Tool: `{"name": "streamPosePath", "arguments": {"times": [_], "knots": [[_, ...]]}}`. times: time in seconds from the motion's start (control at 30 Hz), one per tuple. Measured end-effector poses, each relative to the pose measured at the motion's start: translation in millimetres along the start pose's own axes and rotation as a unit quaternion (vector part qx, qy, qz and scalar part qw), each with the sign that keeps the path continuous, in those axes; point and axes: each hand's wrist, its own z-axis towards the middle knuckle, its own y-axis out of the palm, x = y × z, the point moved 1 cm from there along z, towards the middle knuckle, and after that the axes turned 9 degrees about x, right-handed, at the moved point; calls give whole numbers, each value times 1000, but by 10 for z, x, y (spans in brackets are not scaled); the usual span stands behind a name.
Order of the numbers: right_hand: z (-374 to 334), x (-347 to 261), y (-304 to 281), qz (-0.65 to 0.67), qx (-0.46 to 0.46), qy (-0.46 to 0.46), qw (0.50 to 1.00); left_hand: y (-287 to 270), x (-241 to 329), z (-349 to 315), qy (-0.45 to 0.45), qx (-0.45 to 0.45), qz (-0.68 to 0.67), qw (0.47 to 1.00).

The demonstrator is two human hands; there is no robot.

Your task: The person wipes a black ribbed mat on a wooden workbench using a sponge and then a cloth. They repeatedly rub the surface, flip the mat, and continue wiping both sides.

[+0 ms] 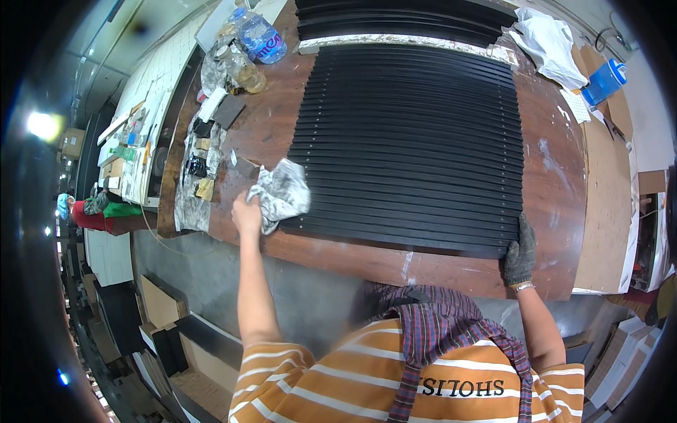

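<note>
My bare left hand (247, 214) is closed on a crumpled white-and-grey rag (283, 194), which lies against the near left corner of a wide stack of thin black slats (409, 141). The slats lie side by side across the brown table, with small dots in a line near each end. A dark grey knitted glove covers my right hand (520, 255), which rests at the near right corner of the slats. Its fingers are partly hidden, so whether it grips the edge is unclear. Beyond a pale strip (409, 44) lie more black slats (395, 17).
On the table's left stand a large clear bottle (262, 37) and a bottle of yellowish liquid (245, 70), near small blocks (204, 189). White cloth (551, 48) and a blue jug (605, 82) sit at the far right. Another person (99, 213) works at the left.
</note>
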Motion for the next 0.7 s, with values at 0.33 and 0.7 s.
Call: {"name": "streamPosePath", "arguments": {"times": [0.33, 0.7], "knots": [[23, -36, -40, -28, -3, -6, 1000, 111, 2687, -741, 317, -128, -276, 898], [17, -35, -132, 4, -7, 14, 1000, 324, 994, -11, 245, -4, -2, 970]]}}
